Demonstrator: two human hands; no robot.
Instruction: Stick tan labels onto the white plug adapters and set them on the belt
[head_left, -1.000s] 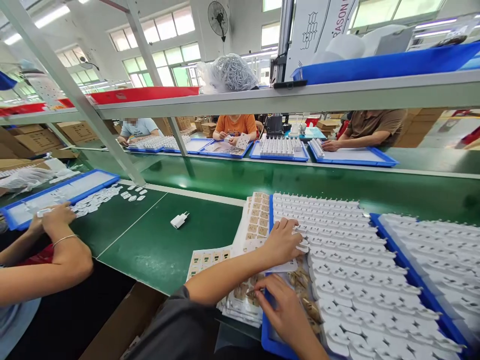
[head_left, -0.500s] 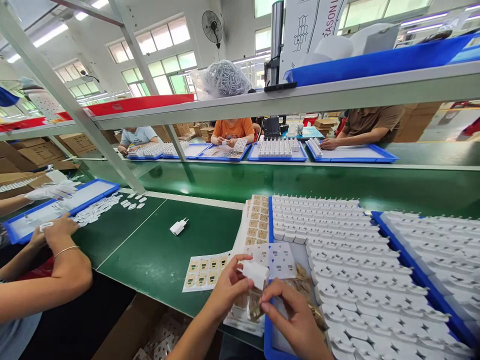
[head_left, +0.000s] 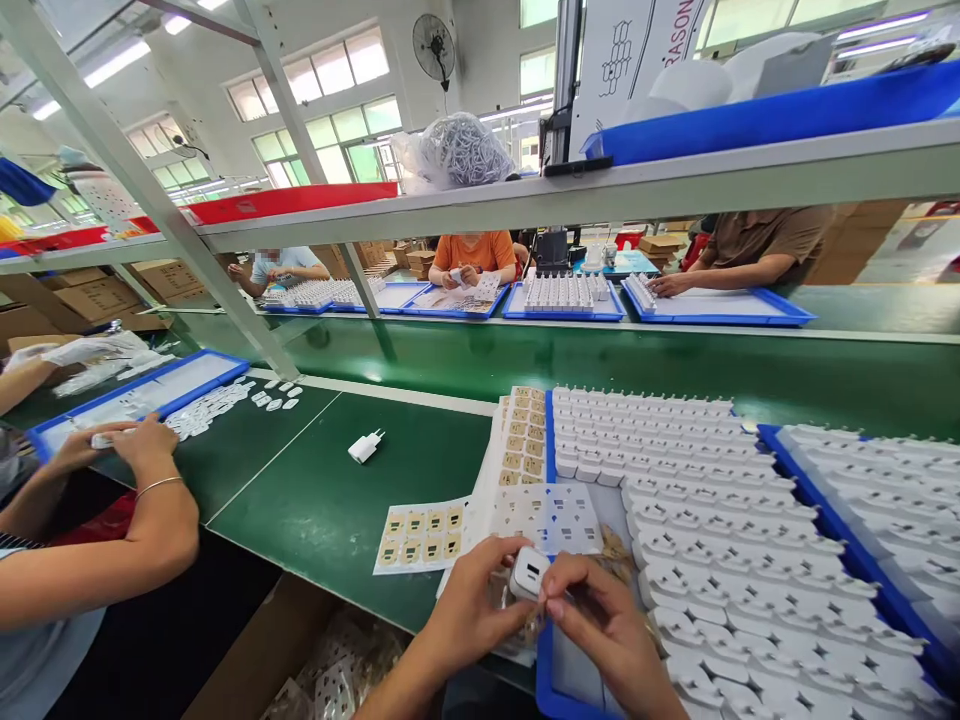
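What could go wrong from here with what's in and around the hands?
The small white plastic charger might slip: the left hand holds it while right-hand fingertips work at its edge.

The right wrist could knock nearby rows of white plastic pieces in the blue plastic tray.

The thin white sheet with cut-outs, overlapping the tray's edge, might get snagged.

Pale wall [head_left: 487, 55], bright windows [head_left: 331, 72], fan [head_left: 433, 47], tube lights [head_left: 118, 63], green workbench [head_left: 300, 490]
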